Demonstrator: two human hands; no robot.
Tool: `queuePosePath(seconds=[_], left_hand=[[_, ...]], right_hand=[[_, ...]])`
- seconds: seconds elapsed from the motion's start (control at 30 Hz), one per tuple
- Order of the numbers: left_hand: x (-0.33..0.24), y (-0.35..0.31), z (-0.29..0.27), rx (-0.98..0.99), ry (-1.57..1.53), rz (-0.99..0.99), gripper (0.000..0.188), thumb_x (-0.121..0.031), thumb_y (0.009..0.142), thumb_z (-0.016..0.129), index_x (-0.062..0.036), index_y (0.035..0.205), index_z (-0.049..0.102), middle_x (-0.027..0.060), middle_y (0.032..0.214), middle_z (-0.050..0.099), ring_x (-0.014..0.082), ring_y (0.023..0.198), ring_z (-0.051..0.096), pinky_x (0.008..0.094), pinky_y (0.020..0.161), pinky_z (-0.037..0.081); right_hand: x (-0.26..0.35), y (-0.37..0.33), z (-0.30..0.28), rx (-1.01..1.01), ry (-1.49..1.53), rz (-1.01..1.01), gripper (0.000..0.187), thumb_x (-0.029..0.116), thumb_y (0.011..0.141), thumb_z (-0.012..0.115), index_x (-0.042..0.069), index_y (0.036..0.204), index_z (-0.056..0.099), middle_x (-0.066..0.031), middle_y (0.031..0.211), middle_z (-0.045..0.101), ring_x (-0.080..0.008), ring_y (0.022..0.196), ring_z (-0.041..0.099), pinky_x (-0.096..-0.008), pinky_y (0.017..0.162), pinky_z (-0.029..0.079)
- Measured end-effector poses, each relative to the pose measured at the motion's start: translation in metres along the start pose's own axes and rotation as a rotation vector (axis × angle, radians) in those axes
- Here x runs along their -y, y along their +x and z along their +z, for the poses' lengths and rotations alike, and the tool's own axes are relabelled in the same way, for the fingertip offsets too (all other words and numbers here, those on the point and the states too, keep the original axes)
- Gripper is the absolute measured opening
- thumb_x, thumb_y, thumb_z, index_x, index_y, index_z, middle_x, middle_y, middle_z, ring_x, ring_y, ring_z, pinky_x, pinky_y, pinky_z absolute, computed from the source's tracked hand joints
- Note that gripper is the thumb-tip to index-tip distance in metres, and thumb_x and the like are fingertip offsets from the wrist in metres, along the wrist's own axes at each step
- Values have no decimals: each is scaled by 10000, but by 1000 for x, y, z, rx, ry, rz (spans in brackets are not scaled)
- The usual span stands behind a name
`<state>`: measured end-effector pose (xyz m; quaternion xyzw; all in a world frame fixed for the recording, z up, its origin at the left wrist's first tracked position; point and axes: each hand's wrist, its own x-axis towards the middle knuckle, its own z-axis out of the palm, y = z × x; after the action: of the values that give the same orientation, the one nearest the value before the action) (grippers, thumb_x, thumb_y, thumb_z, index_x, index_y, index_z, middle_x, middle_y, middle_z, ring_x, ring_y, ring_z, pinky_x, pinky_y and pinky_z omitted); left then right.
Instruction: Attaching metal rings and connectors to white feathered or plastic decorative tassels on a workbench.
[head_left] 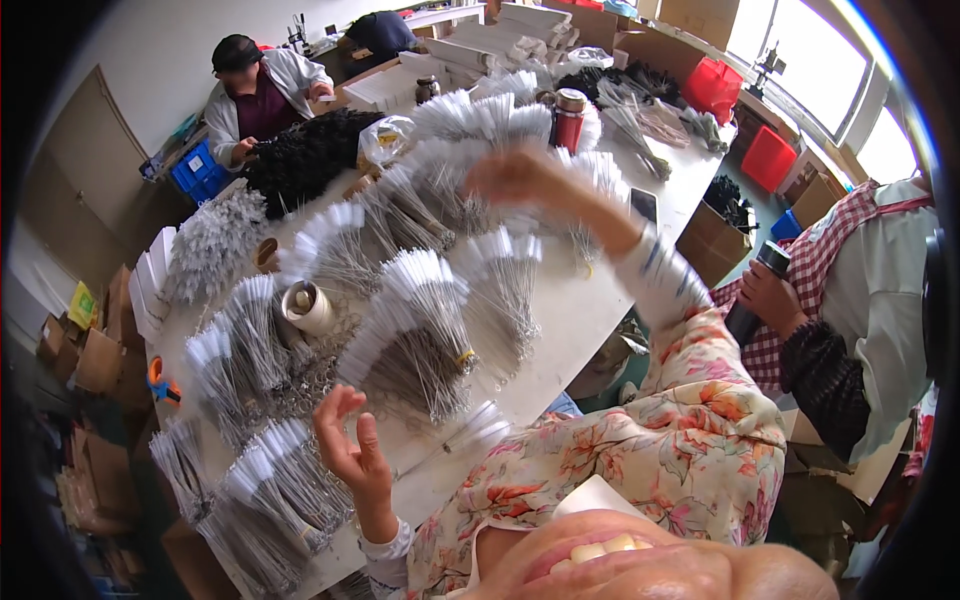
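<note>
My left hand (352, 450) is raised over the near edge of the table, palm up and fingers loosely apart, holding nothing. Beside it lie bundles of thin wire-stemmed brushes (290, 470) with white bristle heads. A few loose brushes (482, 428) rest just right of that hand. My right arm stretches across the table, and my right hand (515, 182) is smeared by motion above the far bundles (430, 195); whether it holds anything does not show. Between my hands, another bundle (425, 290) has its wire loops toward me.
A white roll (307, 308), orange-handled scissors (162, 384), a red thermos (569, 120) and a phone (643, 205) are on the table (585, 325). A co-worker (262, 95) sits by a black pile (312, 160); another person (850, 300) stands right, holding a dark bottle (757, 292).
</note>
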<state>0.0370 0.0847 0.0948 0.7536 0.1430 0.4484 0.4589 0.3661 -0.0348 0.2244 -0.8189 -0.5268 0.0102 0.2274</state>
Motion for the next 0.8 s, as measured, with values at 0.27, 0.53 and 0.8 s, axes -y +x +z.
queuePosePath(seconds=[0.27, 0.53, 0.8], left_hand=[[-20, 19, 51, 234, -183, 10, 974, -571, 760, 586, 17, 1381, 120, 209, 1398, 217, 308, 1290, 264, 446, 1062, 186], [-22, 0, 20, 318, -23, 138, 140, -155, 809, 639, -42, 863, 578, 96, 952, 564, 255, 939, 555, 422, 905, 424], [0, -33, 22, 245, 269, 476, 266, -71, 701, 723, -21, 941, 618, 95, 912, 618, 262, 870, 596, 417, 809, 500]], right_hand=[[94, -81, 133, 217, 798, -538, 121, 55, 805, 571, -7, 904, 603, -126, 805, 601, -266, 723, 589, -333, 650, 469], [87, -101, 138, 714, 1187, -230, 193, 179, 907, 512, 4, 893, 591, 9, 690, 558, -51, 639, 496, -228, 566, 405], [61, -118, 150, 930, 1172, 148, 222, 203, 877, 553, 4, 951, 617, -7, 726, 599, -38, 585, 465, -178, 500, 355]])
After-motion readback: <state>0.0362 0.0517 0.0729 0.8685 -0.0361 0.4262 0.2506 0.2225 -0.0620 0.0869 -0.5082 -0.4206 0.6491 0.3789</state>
